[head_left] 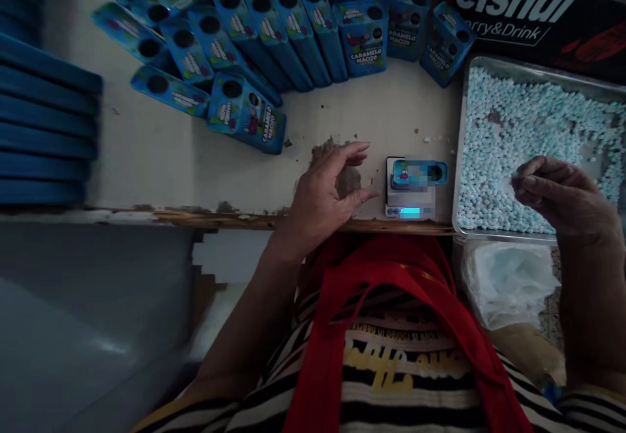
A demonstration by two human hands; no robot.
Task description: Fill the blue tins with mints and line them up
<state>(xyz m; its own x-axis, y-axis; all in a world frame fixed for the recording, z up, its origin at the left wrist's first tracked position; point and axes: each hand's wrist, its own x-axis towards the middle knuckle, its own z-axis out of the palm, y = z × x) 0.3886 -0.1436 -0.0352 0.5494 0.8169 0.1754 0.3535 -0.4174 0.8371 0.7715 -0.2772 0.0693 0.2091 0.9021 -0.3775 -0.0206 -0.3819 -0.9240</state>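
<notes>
A small blue candy box (418,173) lies on a little digital scale (409,203) at the table's front edge. My left hand (327,193) rests just left of the scale, fingers apart and curved, holding nothing. My right hand (562,197) hovers over a metal tray (460,159) full of small pale blue and white candies (508,126), its fingertips pinched together on what may be a few candies; I cannot make them out.
Several blue "Caramelo Macizo" boxes (274,35) with round holes lie in rows at the back of the white table (161,152). Stacked blue flats (44,126) fill the left. A black carton (528,2) stands behind the tray. A clear plastic bag (508,283) hangs below it.
</notes>
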